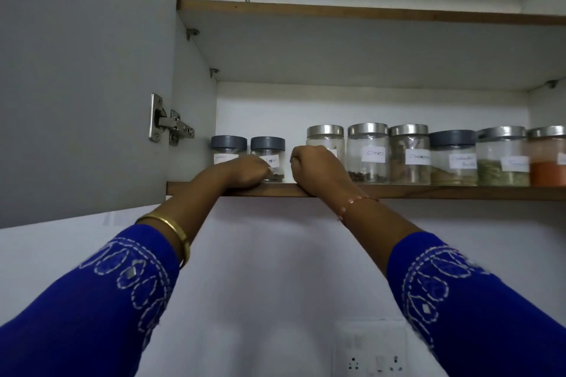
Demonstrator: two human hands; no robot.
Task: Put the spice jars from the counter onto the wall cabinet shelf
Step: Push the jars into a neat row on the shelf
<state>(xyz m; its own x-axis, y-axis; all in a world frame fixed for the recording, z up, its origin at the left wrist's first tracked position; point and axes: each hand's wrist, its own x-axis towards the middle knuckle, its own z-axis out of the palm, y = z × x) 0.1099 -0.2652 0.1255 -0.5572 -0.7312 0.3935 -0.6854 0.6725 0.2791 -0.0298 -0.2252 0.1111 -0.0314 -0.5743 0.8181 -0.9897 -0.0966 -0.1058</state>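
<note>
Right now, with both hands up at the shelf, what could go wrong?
1. The left hand is against the second grey-lidded jar, near the shelf edge; a careless pull could drag it off.
2. The right hand hides the first steel-lidded jar, tight against the cloves jar; a nudge might topple it.

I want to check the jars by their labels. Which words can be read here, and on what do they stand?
"Cloves": white label on the steel-lidded jar.
Ends in "pper": label on the second grey-lidded jar, partly hidden by the left hand.
Labels on the other jars: handwritten, too blurred or covered to read.
</note>
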